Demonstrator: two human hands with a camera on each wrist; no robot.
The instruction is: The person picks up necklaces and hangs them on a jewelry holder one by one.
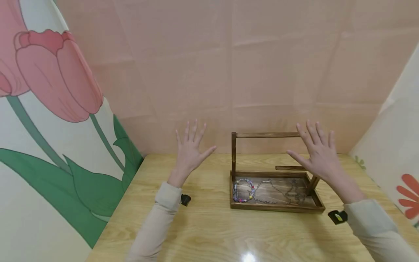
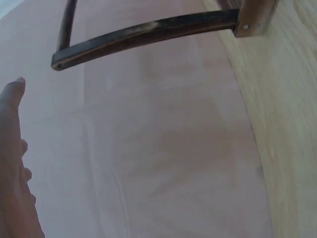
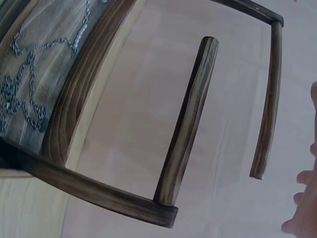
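My left hand (image 1: pixel 191 154) is raised with fingers spread, left of a dark wooden jewelry stand (image 1: pixel 276 206), and holds nothing. Also spread and holding nothing, my right hand (image 1: pixel 322 158) overlaps the right upright of the stand in the head view. In the stand's tray a bracelet of colored beads (image 1: pixel 240 200) lies at the left end. Thin chain necklaces (image 1: pixel 266 201) trail across the middle and right. The right wrist view shows a short crossbar (image 3: pixel 190 124) on one upright, below the longer top bar (image 3: pixel 270 99); each has a free end.
A light wood-grain table (image 1: pixel 209 225) carries the stand. Behind it hangs a creased pinkish backdrop (image 1: pixel 262 72). To the left is a panel with painted tulips (image 1: pixel 59 76), to the right one with a red flower (image 1: pixel 410 196). Black wrist devices (image 1: pixel 185 199) sit at both cuffs.
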